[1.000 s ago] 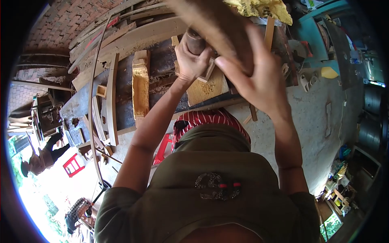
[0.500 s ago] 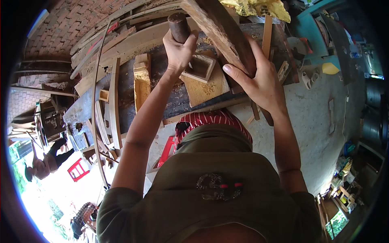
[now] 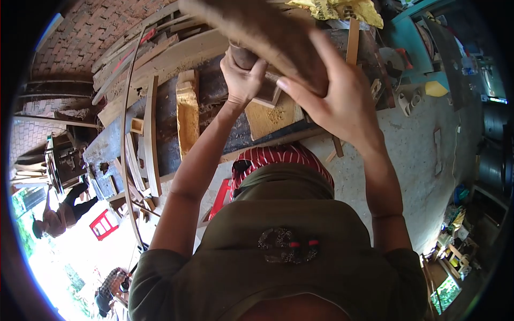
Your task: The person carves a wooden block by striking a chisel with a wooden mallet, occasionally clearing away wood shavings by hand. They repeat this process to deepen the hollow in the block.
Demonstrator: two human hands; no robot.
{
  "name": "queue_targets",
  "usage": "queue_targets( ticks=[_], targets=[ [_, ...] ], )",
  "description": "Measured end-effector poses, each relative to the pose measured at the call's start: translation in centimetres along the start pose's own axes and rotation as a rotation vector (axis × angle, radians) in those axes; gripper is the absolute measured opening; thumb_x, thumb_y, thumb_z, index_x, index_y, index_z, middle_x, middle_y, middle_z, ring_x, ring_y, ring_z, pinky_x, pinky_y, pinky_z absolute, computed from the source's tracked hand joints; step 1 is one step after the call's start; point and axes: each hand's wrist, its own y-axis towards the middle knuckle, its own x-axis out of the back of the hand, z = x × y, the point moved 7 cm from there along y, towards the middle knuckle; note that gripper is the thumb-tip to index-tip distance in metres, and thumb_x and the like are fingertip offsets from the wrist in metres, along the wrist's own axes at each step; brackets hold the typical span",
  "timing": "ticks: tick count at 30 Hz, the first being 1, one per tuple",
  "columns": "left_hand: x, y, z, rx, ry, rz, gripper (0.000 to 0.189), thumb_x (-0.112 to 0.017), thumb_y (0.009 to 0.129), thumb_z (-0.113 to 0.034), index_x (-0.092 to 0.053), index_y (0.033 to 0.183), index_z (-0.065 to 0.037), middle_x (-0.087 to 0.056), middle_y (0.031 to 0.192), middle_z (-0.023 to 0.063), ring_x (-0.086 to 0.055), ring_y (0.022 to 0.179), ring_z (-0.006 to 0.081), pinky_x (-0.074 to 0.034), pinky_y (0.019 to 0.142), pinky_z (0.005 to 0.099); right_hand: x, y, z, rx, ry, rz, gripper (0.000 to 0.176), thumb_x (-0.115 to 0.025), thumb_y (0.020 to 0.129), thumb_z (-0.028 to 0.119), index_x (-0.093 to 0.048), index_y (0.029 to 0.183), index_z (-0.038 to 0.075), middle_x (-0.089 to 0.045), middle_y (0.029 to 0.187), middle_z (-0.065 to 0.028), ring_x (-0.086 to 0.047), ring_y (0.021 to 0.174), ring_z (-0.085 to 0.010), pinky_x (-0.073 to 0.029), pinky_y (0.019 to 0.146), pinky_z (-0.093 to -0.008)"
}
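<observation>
My left hand point(image 3: 242, 77) is wrapped round a chisel's thick round handle point(image 3: 244, 56), held upright over a small wooden frame point(image 3: 268, 98). The frame rests on a light board point(image 3: 272, 119) strewn with shavings. My right hand point(image 3: 345, 99) grips the near end of a heavy rough wood block point(image 3: 262, 40), blurred by motion. The block reaches up and left, its side overlapping the top of the chisel handle in this view. The chisel's lower end is hidden behind my left hand and the frame.
A hollowed yellowish block point(image 3: 187, 115) lies on the dark workbench point(image 3: 217, 131) to the left. Long planks point(image 3: 152, 136) lean at the bench's left end. A yellow sack point(image 3: 348, 10) sits at the back. Sandals point(image 3: 409, 101) lie on the floor. Two people are at far left.
The wood block has swung left and down over the chisel handle, with my right hand moving a little left. My left hand and the chisel sit slightly lower and to the right.
</observation>
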Motion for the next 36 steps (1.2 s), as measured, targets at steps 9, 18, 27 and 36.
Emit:
queue_targets(
  ticks=[9, 18, 27, 36],
  targets=[
    [1.0, 1.7, 1.7, 0.057, 0.060, -0.063, 0.027, -0.070, 0.076, -0.012, -0.061, 0.096, 0.005, -0.070, 0.085, 0.0085, -0.064, 0.076, 0.0138, -0.053, 0.073, 0.0295, -2.2, -1.1, -3.3, -0.069, -0.088, -0.003, 0.066, -0.072, 0.085, 0.035, -0.043, 0.140, 0.012, -0.072, 0.085, -0.0190, -0.072, 0.077, -0.0378, -0.058, 0.067, -0.0444],
    [-0.1, 3.8, 0.9, 0.099, -0.209, -0.167, 0.017, -0.070, 0.084, -0.007, -0.054, 0.083, -0.003, -0.057, 0.061, 0.0030, -0.051, 0.046, 0.0102, -0.041, 0.042, 0.0261, -0.3, -5.4, -5.3, -0.289, 0.060, -0.050, 0.070, -0.072, 0.087, 0.033, -0.040, 0.146, 0.013, -0.071, 0.111, -0.0185, -0.070, 0.100, -0.0367, -0.056, 0.084, -0.0426],
    [-1.6, 0.8, 0.2, 0.142, -0.100, -0.072, 0.036, -0.066, 0.095, -0.038, -0.052, 0.092, -0.005, -0.058, 0.067, 0.0034, -0.057, 0.056, 0.0121, -0.043, 0.051, 0.0265, 0.2, -6.7, -5.9, -0.346, 0.083, -0.100, 0.068, -0.072, 0.087, 0.032, -0.042, 0.146, 0.015, -0.069, 0.118, -0.0173, -0.069, 0.106, -0.0353, -0.055, 0.089, -0.0420],
    [-0.3, 1.4, 1.3, 0.145, -0.223, -0.214, 0.032, -0.078, 0.089, -0.026, -0.053, 0.093, -0.005, -0.061, 0.067, 0.0066, -0.063, 0.057, 0.0138, -0.047, 0.048, 0.0260, -0.4, -6.7, -6.8, -0.367, 0.120, -0.056, 0.069, -0.073, 0.087, 0.032, -0.042, 0.147, 0.016, -0.069, 0.119, -0.0174, -0.068, 0.109, -0.0359, -0.054, 0.090, -0.0425]
  ],
)
